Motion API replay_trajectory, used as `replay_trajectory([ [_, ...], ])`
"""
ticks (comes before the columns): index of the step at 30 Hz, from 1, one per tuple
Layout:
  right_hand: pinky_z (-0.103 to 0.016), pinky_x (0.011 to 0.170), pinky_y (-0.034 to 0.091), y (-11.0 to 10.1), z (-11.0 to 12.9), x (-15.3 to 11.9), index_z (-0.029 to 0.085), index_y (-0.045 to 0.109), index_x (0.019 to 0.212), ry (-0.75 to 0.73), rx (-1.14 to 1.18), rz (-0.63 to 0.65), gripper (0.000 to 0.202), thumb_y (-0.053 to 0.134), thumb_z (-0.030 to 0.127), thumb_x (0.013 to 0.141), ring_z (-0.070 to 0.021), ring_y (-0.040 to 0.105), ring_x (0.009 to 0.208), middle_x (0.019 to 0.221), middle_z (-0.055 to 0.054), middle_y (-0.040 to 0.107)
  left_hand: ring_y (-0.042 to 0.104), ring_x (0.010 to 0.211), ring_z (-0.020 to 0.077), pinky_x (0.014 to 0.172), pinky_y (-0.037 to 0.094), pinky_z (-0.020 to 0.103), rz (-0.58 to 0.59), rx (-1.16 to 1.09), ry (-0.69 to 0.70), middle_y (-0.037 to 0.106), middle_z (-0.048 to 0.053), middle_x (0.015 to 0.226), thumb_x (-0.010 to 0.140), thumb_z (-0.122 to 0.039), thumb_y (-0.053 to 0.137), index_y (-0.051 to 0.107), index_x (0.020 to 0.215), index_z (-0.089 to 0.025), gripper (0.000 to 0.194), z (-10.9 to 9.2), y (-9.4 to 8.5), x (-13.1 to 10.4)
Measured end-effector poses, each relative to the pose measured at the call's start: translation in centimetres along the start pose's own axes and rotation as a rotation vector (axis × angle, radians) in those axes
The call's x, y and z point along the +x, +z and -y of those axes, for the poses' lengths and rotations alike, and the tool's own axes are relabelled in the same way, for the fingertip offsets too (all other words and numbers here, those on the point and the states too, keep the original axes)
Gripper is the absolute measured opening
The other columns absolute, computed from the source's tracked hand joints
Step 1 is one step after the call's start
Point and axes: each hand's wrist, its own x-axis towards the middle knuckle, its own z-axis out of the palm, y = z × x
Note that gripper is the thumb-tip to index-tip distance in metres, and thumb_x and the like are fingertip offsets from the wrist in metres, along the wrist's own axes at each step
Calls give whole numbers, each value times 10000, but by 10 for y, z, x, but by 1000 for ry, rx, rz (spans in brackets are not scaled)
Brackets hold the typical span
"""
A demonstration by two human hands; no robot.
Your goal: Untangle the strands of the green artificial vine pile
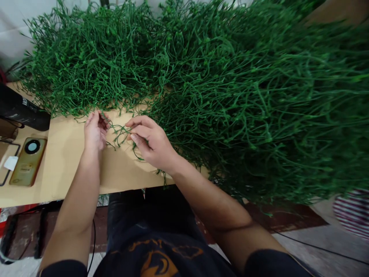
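Note:
A thin green plastic-like sprig [120, 132] with branching stems stretches between my hands above the tan tabletop [69, 169]. My left hand [96, 129] has its fingers curled at the sprig's left end. Thumb and fingers of my right hand [148, 140] pinch its right end, and a loose stem hangs below them. Behind my hands, a large heap of green stems [100, 61] runs along the back of the table. More long stems [259, 115] are piled high to the right, close to my right hand.
A gold phone [28, 161] lies face down at the left, beside a white paper piece [10, 163]. Behind it a black cylinder [24, 107] rests on its side. The table's front edge is near my body. Striped fabric [353, 211] shows at the lower right.

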Motion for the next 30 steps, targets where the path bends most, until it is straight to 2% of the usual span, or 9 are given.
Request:
replay_trajectory([
  [7, -337, 821, 469, -12, 1, -4, 173, 570, 751, 97, 160, -71, 247, 410, 286, 901, -150, 556, 941, 964, -78, 582, 535, 531, 64, 480, 411, 182, 71, -44, 66, 567, -38, 622, 816, -348, 592, 497, 714, -224, 187, -2, -19, 11],
  [10, -340, 826, 470, -17, 2, -6, 171, 566, 738, 118, 227, -100, 276, 421, 339, 901, -153, 562, 930, 940, -76, 587, 521, 508, 56, 453, 410, 167, 2, -78, 50, 572, -33, 603, 859, -303, 532, 502, 704, -229, 174, -9, -22, 13],
  [13, -318, 775, 480, -21, 2, -6, 168, 563, 748, 145, 306, -119, 282, 425, 363, 899, -137, 560, 869, 942, -76, 596, 499, 489, 55, 429, 399, 155, -50, -64, 34, 576, -22, 591, 890, -258, 471, 507, 681, -223, 215, -15, -18, 8],
  [17, -295, 725, 484, -23, 2, -7, 170, 556, 763, 179, 349, -107, 277, 431, 379, 895, -114, 556, 795, 924, -61, 604, 496, 476, 56, 432, 390, 181, 124, 2, 48, 570, -30, 594, 853, -287, 547, 542, 648, -219, 216, -14, -9, -2],
  [20, -289, 727, 481, -25, 0, -8, 165, 559, 754, 153, 356, -97, 268, 436, 357, 895, -118, 560, 827, 901, -60, 611, 497, 460, 51, 433, 387, 181, 256, 82, 76, 561, -33, 576, 787, -317, 636, 591, 661, -202, 176, -8, -6, -7],
  [25, -268, 739, 467, -27, -2, -9, 156, 557, 746, 99, 383, -64, 248, 426, 294, 906, -107, 556, 829, 884, -62, 607, 520, 464, 48, 443, 397, 162, 450, 230, 99, 634, -2, 612, 672, -363, 739, 654, 661, -157, 223, 0, -3, -14],
  [27, -260, 732, 462, -27, -3, -9, 157, 552, 741, 105, 390, -49, 252, 424, 297, 907, -105, 552, 817, 859, -58, 594, 534, 485, 47, 464, 410, 157, 504, 262, 100, 654, 2, 641, 638, -396, 757, 662, 662, -152, 263, 0, -1, -18],
  [30, -257, 707, 459, -25, -4, -9, 159, 545, 740, 142, 390, -30, 267, 420, 326, 907, -106, 544, 788, 823, -51, 573, 544, 514, 48, 493, 428, 155, 514, 268, 91, 662, 1, 666, 609, -435, 766, 666, 675, -150, 310, -2, 1, -22],
])
